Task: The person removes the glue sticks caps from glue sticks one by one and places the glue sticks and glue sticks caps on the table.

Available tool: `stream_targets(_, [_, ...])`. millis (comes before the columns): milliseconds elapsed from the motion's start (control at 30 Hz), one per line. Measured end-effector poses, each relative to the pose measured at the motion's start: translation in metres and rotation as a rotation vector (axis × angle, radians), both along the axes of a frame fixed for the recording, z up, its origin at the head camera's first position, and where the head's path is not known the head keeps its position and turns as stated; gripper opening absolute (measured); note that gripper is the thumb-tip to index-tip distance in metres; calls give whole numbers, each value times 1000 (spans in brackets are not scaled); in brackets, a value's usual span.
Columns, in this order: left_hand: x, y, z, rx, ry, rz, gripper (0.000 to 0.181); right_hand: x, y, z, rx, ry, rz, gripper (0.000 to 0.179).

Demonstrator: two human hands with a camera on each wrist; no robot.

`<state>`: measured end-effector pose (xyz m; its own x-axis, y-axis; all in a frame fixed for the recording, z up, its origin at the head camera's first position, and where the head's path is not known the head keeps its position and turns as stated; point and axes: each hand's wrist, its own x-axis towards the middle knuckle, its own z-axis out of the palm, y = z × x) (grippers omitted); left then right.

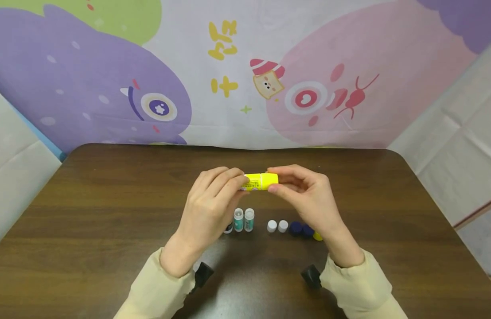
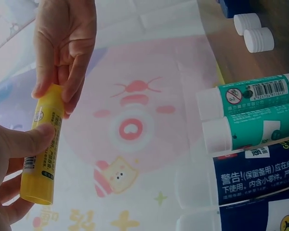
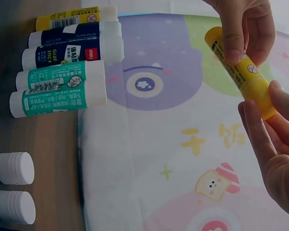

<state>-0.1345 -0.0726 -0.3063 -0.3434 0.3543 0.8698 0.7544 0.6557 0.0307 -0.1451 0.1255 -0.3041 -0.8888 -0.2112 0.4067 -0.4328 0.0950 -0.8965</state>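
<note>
A yellow glue stick (image 1: 253, 182) is held level above the table between both hands. The left hand (image 1: 207, 201) grips its body, the thumb lying along the printed label in the left wrist view. At the other end, the right hand (image 1: 315, 199) pinches the plain yellow cap (image 3: 265, 98) between thumb and fingers. The cap sits on the tube. In the right wrist view the stick (image 3: 231, 65) slants, with the left hand's fingers covering part of its label.
Below the hands stand two uncapped teal glue sticks (image 1: 249, 220), beside dark blue ones (image 3: 62, 53) and another yellow one (image 3: 67, 20). To their right lie two white caps (image 1: 271, 226), dark blue caps (image 1: 296, 228) and a yellow cap (image 1: 317, 236). A cartoon cloth (image 1: 237, 128) hangs behind the table.
</note>
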Motion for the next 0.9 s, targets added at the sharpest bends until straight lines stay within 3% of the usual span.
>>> stream_targets(533, [3,-3,5,16,-47,-42,18,1,4,4,17,77,58,33])
stream_targets(900, [2,-6,4,53,-161,-99,24,1,10,8,85,218,52,35])
